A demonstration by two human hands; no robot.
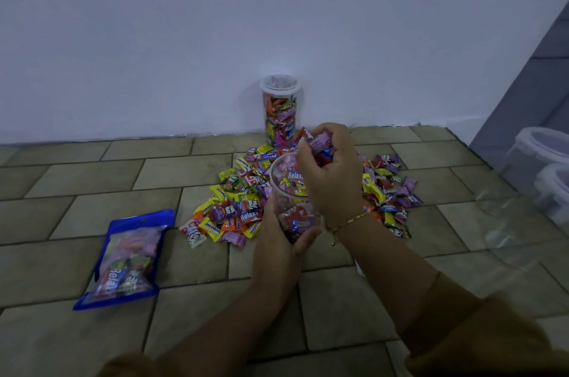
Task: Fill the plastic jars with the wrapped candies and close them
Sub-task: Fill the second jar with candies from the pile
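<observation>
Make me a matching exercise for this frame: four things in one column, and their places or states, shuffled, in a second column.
Things
1. closed jar
2. open jar
3. blue bag
4. right hand

Places or states
A. lying flat on the tiled floor, off to the left
B. holding a fistful of wrapped candies over a jar mouth
C. standing against the wall, lid on, full
D. gripped by the left hand, partly filled, no lid

Pairs: 1-C, 2-D, 3-A, 4-B
</observation>
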